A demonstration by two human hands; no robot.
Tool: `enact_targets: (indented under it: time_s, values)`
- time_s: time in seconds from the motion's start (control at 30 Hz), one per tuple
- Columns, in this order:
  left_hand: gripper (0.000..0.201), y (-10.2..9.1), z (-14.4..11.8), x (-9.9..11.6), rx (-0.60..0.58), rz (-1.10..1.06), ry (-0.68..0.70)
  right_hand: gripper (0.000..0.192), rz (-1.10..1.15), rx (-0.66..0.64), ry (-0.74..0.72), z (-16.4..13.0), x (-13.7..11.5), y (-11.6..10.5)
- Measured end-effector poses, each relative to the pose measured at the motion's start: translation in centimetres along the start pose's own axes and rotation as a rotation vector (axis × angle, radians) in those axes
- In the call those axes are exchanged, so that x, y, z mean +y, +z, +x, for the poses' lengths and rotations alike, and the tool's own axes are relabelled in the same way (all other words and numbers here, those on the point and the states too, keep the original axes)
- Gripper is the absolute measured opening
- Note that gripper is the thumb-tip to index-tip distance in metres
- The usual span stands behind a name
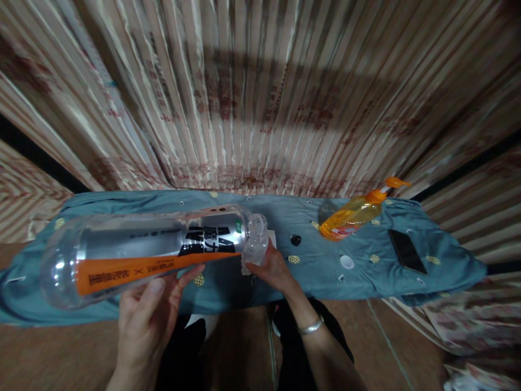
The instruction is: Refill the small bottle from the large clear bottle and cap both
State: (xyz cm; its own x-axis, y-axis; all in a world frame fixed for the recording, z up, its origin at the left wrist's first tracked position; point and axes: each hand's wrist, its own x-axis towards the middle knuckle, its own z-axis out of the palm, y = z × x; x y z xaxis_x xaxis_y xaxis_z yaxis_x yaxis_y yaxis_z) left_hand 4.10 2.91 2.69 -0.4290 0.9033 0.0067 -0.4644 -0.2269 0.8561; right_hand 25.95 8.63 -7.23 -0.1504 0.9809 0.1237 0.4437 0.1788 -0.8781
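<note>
Our left hand [146,312] cradles the bottle [154,252], grip half-spread; our right hand [272,267] pinches a tissue [255,252] against its neck.

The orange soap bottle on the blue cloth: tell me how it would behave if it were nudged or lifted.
The soap bottle lies on its side on the blue cloth, so a nudge would probably roll it, though the pump head may stop it. It looks partly full of orange liquid, so likely fairly heavy for its size, with weight shifting when tilted. Its smooth plastic could be slippery.
</note>
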Motion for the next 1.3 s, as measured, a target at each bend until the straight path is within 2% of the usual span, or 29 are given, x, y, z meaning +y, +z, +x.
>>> enact_targets:
  time_s: [0.17,0.5,0.97,1.3]
  values:
    - [0.037,0.2,-0.3,0.3,0.021,0.044,-0.004,0.088,-0.005,0.002,-0.009,0.0,0.0,0.0]
    - [0.032,-0.1,0.3,-0.7,0.008,0.091,0.003,0.085,-0.008,0.007,0.004,0.0,-0.2,0.0]
    - [0.036,0.5,0.5,-0.6,0.032,0.028,-0.031,0.087,-0.004,0.011,0.015,0.0,0.0,0.1]
    - [0.032,-0.4,0.5,-1.5,-0.005,0.040,0.014,0.090,-0.006,0.019,0.007,0.0,0.0,0.2]
